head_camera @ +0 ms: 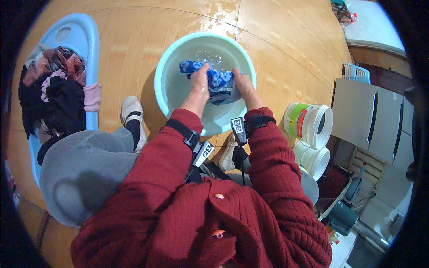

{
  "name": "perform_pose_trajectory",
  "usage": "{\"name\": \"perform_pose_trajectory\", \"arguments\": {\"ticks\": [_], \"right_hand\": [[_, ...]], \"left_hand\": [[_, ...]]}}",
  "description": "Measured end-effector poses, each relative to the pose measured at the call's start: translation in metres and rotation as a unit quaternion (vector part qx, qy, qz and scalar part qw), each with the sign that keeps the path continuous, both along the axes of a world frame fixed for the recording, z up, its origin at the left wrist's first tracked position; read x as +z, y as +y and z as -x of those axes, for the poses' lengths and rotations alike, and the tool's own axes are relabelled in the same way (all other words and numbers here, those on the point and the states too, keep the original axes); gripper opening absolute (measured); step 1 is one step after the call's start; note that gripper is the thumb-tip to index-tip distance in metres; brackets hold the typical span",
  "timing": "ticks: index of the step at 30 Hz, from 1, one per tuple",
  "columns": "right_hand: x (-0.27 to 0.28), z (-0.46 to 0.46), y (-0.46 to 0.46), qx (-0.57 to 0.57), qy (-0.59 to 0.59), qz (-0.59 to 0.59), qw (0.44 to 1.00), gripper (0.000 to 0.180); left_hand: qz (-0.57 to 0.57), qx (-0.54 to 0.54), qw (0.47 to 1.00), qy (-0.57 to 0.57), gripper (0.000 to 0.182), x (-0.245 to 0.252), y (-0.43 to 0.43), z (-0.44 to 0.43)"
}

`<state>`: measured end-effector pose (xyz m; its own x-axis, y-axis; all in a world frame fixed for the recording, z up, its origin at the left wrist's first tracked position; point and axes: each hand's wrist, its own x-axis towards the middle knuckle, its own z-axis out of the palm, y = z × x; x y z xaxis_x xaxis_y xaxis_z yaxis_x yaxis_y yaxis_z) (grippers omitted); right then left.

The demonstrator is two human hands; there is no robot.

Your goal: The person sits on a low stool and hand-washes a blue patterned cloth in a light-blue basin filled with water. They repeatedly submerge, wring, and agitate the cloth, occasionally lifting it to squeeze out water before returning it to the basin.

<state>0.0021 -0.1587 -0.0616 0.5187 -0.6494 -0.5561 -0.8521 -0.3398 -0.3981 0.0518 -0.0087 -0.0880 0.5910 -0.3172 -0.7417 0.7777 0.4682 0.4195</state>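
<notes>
A round pale green plastic basin (161,83) with water in it stands on the floor before me. Inside its rim, a wet blue patterned cloth (219,79) is stretched between my hands, its lower folds in the water. My left hand (200,79) grips the cloth left of its middle, thumb on top, and one end sticks out beyond it to the left. My right hand (242,83) pinches the cloth's right side. The fingers under the cloth are partly hidden.
At the left lies a light blue plastic tub (92,50) heaped with dark and reddish clothes (65,97); a pink cloth (92,97) hangs over its rim. White plastic buckets (310,124) stand right of my knees, near grey cabinets (355,114). Water wets the floor (214,16) behind the basin.
</notes>
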Motion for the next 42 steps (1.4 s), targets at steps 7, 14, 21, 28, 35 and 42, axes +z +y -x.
{"name": "perform_pose_trajectory", "arguments": {"ticks": [7,14,21,28,35,42], "right_hand": [[-0.042,0.008,0.001,0.079,-0.134,0.001,0.988,0.053],[-0.081,0.020,0.073,0.355,0.002,0.121,0.927,0.051],[-0.028,-0.006,0.035,0.042,-0.057,-0.194,0.978,0.034],[0.043,-0.003,0.086,0.160,-0.267,-0.010,0.950,0.047],[0.068,0.005,0.107,0.220,-0.302,0.189,0.908,0.032],[0.082,0.013,0.096,0.226,-0.216,0.211,0.926,0.033]], "left_hand": [[-0.003,0.019,0.981,0.195,0.051,-0.045,0.010,-0.001],[-0.032,0.009,0.978,0.208,0.039,-0.074,0.021,0.008],[0.051,0.043,0.975,0.214,0.043,-0.062,0.014,0.002],[0.062,0.027,0.984,0.166,0.038,-0.007,-0.004,-0.007],[0.100,0.025,0.994,0.031,0.026,0.030,-0.002,0.004],[-0.021,-0.061,0.990,-0.126,0.027,0.048,-0.001,0.015]]}}
